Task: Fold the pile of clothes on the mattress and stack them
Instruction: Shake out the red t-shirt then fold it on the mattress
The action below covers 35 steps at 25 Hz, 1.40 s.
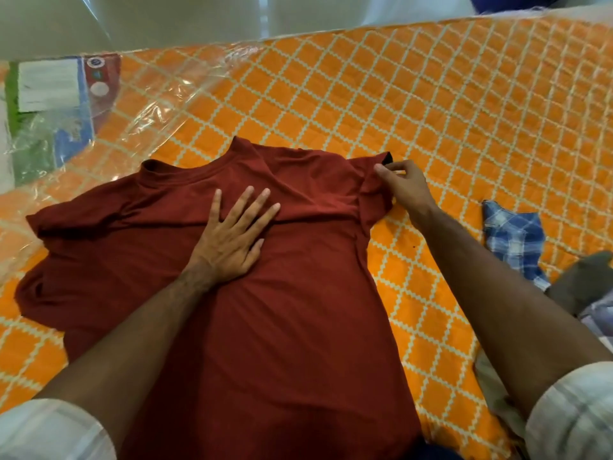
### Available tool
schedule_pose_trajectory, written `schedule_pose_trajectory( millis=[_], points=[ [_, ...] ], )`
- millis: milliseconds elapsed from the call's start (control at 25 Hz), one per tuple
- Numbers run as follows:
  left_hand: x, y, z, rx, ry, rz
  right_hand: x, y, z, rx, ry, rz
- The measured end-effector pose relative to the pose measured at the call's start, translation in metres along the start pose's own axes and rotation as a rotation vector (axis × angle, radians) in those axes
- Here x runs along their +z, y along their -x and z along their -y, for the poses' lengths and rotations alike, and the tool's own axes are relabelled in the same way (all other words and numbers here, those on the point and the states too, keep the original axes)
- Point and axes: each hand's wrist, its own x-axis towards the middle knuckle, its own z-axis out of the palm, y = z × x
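Early stage: red shirt lies spread, unfolded, centre frame on the mattress, left hand pressing flat with fingers splayed, right hand pinching its sleeve; unfolded pile waits at right edge, no stack visible.

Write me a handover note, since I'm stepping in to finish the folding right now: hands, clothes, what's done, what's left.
Left hand: flat, fingers spread, pressing the chest of the red T-shirt.
Right hand: pinching the edge of the shirt's right sleeve.
The shirt lies spread out on the orange mattress, neck away from you.
Unfolded clothes, among them a blue plaid shirt, lie at the right edge.
Done: shirt laid out. No folded stack in view.
Left: fold in the sleeves, fold the body, start the stack, then the rest.
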Motion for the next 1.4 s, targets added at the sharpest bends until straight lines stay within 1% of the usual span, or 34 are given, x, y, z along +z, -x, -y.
schedule_pose_trajectory(
  millis=[40,80,160,200,240,280,360,400,480,560,640,680,760,840,920,960,1000,1040,1120,1160,1200,1240,1280,1320,1400],
  points=[
    [0.0,-0.001,-0.001,-0.001,0.0,0.003,0.0,-0.002,0.0,-0.017,-0.008,0.008],
    [-0.001,-0.001,-0.001,-0.003,0.002,0.008,0.0,-0.004,0.001,-0.023,-0.049,-0.047],
    [-0.002,-0.002,-0.001,-0.013,0.001,0.042,-0.003,-0.003,-0.002,0.023,-0.183,-0.221],
    [-0.002,-0.003,-0.001,-0.015,0.001,0.066,-0.006,0.001,-0.009,0.041,-0.227,-0.26],
    [-0.002,-0.004,-0.001,-0.021,0.005,0.097,-0.007,0.01,-0.016,0.026,-0.225,-0.255],
    [-0.004,-0.005,-0.002,-0.029,0.01,0.128,-0.008,0.019,-0.025,-0.014,-0.157,-0.211],
    [-0.008,-0.008,-0.004,-0.041,0.014,0.173,-0.005,0.031,-0.039,-0.091,0.044,-0.07],
    [-0.012,-0.01,-0.004,-0.048,0.02,0.194,-0.005,0.032,-0.043,-0.122,0.103,-0.023],
    [-0.023,-0.019,-0.005,-0.073,0.042,0.224,-0.007,0.032,-0.042,-0.16,0.091,-0.042],
    [-0.034,-0.039,-0.017,-0.071,0.077,0.205,-0.015,0.037,-0.044,-0.111,-0.071,-0.125],
    [-0.039,-0.068,-0.043,-0.041,0.137,0.183,-0.026,0.047,-0.056,-0.069,-0.312,-0.216],
    [-0.04,-0.084,-0.058,-0.046,0.173,0.188,-0.032,0.053,-0.062,-0.07,-0.429,-0.222],
    [-0.032,-0.113,-0.082,-0.122,0.249,0.257,-0.04,0.062,-0.073,-0.084,-0.598,-0.165],
    [-0.021,-0.129,-0.089,-0.184,0.263,0.334,-0.048,0.064,-0.075,-0.072,-0.653,-0.053],
    [-0.012,-0.132,-0.084,-0.144,0.207,0.357,-0.056,0.061,-0.076,-0.056,-0.551,0.073],
    [-0.01,-0.13,-0.079,-0.114,0.187,0.356,-0.057,0.058,-0.076,-0.067,-0.446,0.086],
    [-0.009,-0.128,-0.075,-0.087,0.179,0.35,-0.057,0.057,-0.076,-0.087,-0.33,0.038],
    [-0.01,-0.126,-0.071,-0.064,0.177,0.343,-0.054,0.055,-0.076,-0.113,-0.216,-0.062],
    [-0.017,-0.121,-0.065,-0.053,0.164,0.301,-0.046,0.058,-0.074,-0.199,0.022,-0.358],
    [-0.023,-0.117,-0.062,-0.063,0.155,0.244,-0.039,0.061,-0.072,-0.286,0.131,-0.478],
    [-0.03,-0.11,-0.057,-0.077,0.131,0.168,-0.03,0.063,-0.067,-0.399,0.228,-0.533],
    [-0.037,-0.099,-0.052,-0.088,0.091,0.094,-0.017,0.066,-0.059,-0.529,0.309,-0.502],
    [-0.042,-0.085,-0.044,-0.09,0.042,0.028,0.0,0.068,-0.049,-0.666,0.378,-0.405],
    [-0.045,-0.07,-0.035,-0.09,0.003,-0.006,0.021,0.069,-0.037,-0.785,0.441,-0.27],
    [-0.045,-0.037,-0.015,-0.132,-0.053,-0.004,0.062,0.064,-0.011,-0.934,0.546,-0.007]
  ],
)
